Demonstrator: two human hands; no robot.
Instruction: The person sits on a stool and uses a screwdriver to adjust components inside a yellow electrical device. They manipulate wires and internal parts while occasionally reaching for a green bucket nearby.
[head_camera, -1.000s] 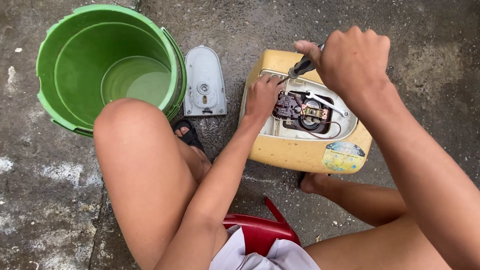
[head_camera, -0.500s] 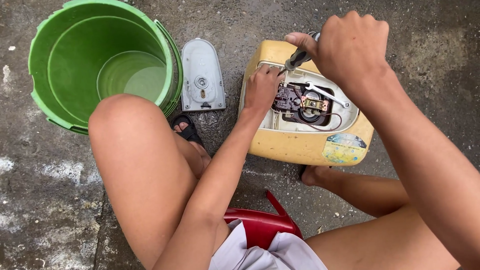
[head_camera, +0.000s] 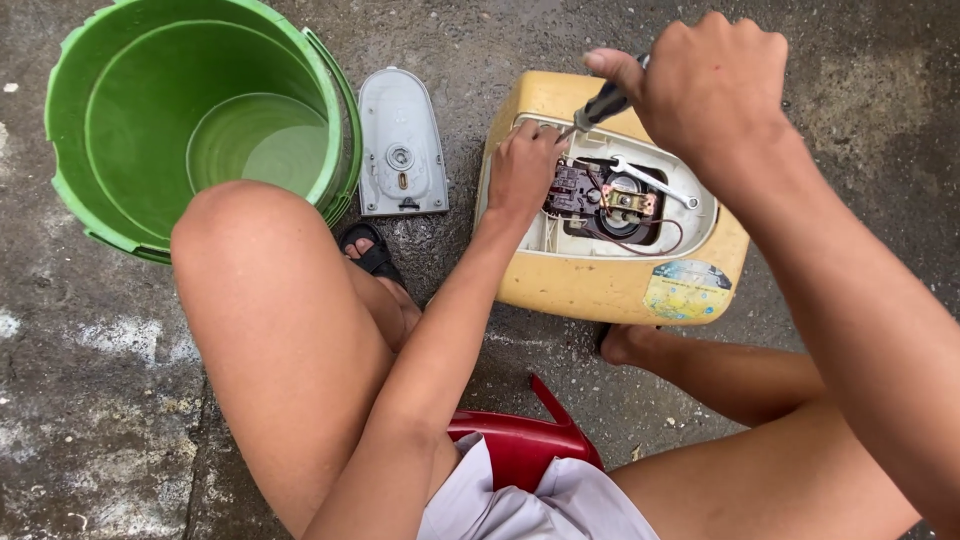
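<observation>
The yellow plastic appliance housing (head_camera: 610, 280) lay opened, its grey oval cover plate (head_camera: 401, 143) already off beside a green plastic bucket (head_camera: 120, 215). The right hand (head_camera: 715, 85) clenched a black-handled screwdriver (head_camera: 598, 108) over the exposed parts still inside, the left hand (head_camera: 522, 170) gripping the opening's rim.

The person's arms are bare to above the elbow, with no sleeves, rings or wristbands on the left hand (head_camera: 522, 165) or right hand (head_camera: 712, 90). Pale lilac-grey shorts (head_camera: 540, 505) cover the lap, legs bare below. A black strapped sandal (head_camera: 370, 255) is on one foot.
</observation>
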